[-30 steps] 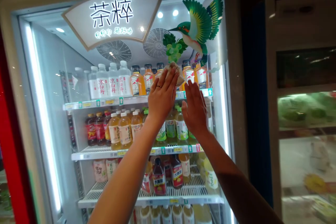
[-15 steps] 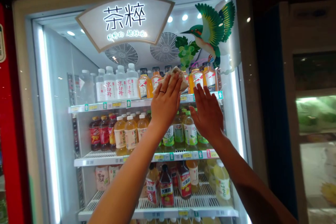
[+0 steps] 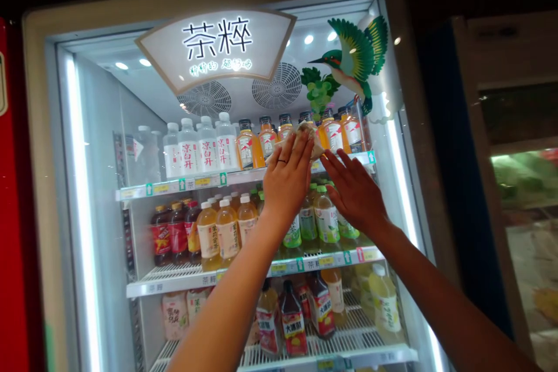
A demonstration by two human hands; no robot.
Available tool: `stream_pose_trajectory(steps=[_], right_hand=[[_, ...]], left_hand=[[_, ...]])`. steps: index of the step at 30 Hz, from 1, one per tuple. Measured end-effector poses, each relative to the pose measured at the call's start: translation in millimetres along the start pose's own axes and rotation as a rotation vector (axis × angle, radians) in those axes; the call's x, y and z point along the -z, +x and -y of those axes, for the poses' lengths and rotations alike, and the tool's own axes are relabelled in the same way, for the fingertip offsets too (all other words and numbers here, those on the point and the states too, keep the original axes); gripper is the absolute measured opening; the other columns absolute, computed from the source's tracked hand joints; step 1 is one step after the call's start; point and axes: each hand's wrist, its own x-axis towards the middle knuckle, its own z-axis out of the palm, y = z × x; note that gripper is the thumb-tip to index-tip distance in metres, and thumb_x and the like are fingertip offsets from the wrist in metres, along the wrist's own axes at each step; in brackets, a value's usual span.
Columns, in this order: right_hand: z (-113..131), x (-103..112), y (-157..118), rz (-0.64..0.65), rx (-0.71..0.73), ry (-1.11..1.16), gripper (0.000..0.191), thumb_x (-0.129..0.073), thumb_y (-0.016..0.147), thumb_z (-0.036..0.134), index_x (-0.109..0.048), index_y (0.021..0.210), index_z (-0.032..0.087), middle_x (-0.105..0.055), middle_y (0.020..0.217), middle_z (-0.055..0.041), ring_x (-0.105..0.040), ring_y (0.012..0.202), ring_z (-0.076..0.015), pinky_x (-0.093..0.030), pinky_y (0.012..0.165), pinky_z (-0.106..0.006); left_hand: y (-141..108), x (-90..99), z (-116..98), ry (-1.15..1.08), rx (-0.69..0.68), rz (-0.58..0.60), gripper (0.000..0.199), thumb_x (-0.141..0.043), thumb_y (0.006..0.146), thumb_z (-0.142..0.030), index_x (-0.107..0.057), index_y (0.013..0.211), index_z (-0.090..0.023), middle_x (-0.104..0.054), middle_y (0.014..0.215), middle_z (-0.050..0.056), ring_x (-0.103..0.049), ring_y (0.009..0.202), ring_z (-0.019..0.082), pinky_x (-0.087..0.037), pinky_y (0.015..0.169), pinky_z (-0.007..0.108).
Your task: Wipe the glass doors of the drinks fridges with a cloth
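Note:
My left hand [image 3: 288, 180], with a dark ring on one finger, lies with its fingers stretched over a pale cloth [image 3: 317, 149]. It presses the cloth to the glass door [image 3: 102, 128] of a lit drinks cooler, in front of orange-drink bottles [image 3: 335, 132] on the top shelf. Beside it on the right is my right hand [image 3: 356, 193], fingers extended and holding nothing. Its fingertips reach the cloth's lower right edge; whether they touch cloth or glass I cannot tell. Both forearms hide parts of the shelves behind the door.
A fan-shaped sign [image 3: 159, 49] and a bird decal [image 3: 349, 64] are on the upper door. Inside stand white-labelled water bottles [image 3: 207, 148], tea bottles [image 3: 227, 232] and dark bottles [image 3: 293, 319]. A red surface [image 3: 15, 197] borders the left; another lit cabinet [image 3: 518, 215] stands right.
My right hand has come closer to my left hand, its fingertips now at the cloth's edge. The cloth stays under my left hand. The view has shifted slightly.

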Motion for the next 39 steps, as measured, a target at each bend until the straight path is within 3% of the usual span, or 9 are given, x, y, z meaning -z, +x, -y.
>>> stream_pose_trajectory(steps=[4, 10, 15, 20, 26, 30, 34, 39], right_hand=[[0, 0, 0, -0.005, -0.003, 0.000, 0.082, -0.045, 0.111, 0.029, 0.003, 0.177, 0.033, -0.035, 0.181, -0.0042, -0.033, 0.167, -0.0246, -0.038, 0.133, -0.053], [1, 3, 1, 0.029, -0.017, 0.005, 0.082, -0.044, 0.111, 0.028, 0.006, 0.177, 0.036, -0.033, 0.181, -0.0011, -0.032, 0.168, -0.0233, -0.037, 0.134, -0.053], [3, 4, 2, 0.032, 0.001, 0.013, 0.085, -0.045, 0.111, 0.027, 0.009, 0.176, 0.035, -0.033, 0.181, -0.0020, -0.033, 0.167, -0.0242, -0.038, 0.133, -0.053], [3, 3, 2, 0.013, 0.000, 0.020, 0.087, -0.048, 0.111, 0.026, 0.010, 0.176, 0.036, -0.035, 0.180, -0.0016, -0.034, 0.167, -0.0245, -0.040, 0.132, -0.052], [3, 4, 2, 0.001, 0.009, 0.028, 0.088, -0.048, 0.112, 0.026, 0.012, 0.175, 0.036, -0.038, 0.179, -0.0014, -0.037, 0.165, -0.0246, -0.039, 0.133, -0.052], [4, 4, 2, -0.002, 0.017, 0.043, 0.087, -0.048, 0.112, 0.027, 0.011, 0.176, 0.037, -0.037, 0.179, -0.0013, -0.039, 0.165, -0.0266, -0.038, 0.134, -0.054], [2, 3, 1, 0.005, 0.010, 0.058, 0.087, -0.048, 0.111, 0.026, 0.008, 0.176, 0.038, -0.035, 0.180, -0.0010, -0.037, 0.165, -0.0296, -0.035, 0.135, -0.059], [7, 3, 3, -0.007, -0.067, 0.071, 0.089, -0.049, 0.110, 0.024, 0.009, 0.176, 0.041, -0.027, 0.184, 0.0004, -0.031, 0.168, -0.0345, -0.031, 0.135, -0.065]], left_hand=[[7, 3.9, 13, -0.031, -0.064, 0.020, 0.063, -0.041, 0.111, -0.022, -0.035, 0.173, -0.028, -0.043, 0.176, 0.001, -0.033, 0.167, 0.021, -0.030, 0.139, 0.046], [-3, 5.6, 17, -0.028, 0.065, -0.058, 0.061, -0.039, 0.112, -0.024, -0.035, 0.173, -0.026, -0.044, 0.175, 0.003, -0.035, 0.167, 0.023, -0.031, 0.138, 0.049], [0, 6.2, 8, 0.000, 0.012, 0.028, 0.064, -0.040, 0.112, -0.024, -0.030, 0.175, -0.027, -0.040, 0.177, 0.001, -0.031, 0.168, 0.022, -0.031, 0.139, 0.047], [15, 9.3, 19, 0.026, 0.020, 0.040, 0.063, -0.037, 0.112, -0.024, -0.030, 0.175, -0.027, -0.038, 0.179, 0.001, -0.029, 0.169, 0.021, -0.028, 0.140, 0.047], [-13, 8.0, 16, 0.015, 0.103, -0.055, 0.070, -0.041, 0.111, -0.022, -0.017, 0.177, -0.030, -0.038, 0.178, 0.002, -0.028, 0.169, 0.022, -0.028, 0.140, 0.050], [-11, 14.7, 19, 0.023, 0.093, 0.005, 0.064, -0.039, 0.113, -0.026, -0.026, 0.176, -0.031, -0.039, 0.178, 0.001, -0.029, 0.169, 0.021, -0.029, 0.139, 0.049], [-11, 26.4, 32, 0.063, 0.182, 0.057, 0.058, -0.033, 0.114, -0.027, -0.037, 0.172, -0.025, -0.036, 0.180, 0.003, -0.027, 0.170, 0.022, -0.030, 0.139, 0.049], [-35, 32.1, 29, 0.066, 0.205, 0.037, 0.063, -0.036, 0.114, -0.025, -0.028, 0.175, -0.029, -0.038, 0.179, 0.002, -0.028, 0.169, 0.023, -0.031, 0.139, 0.050]])
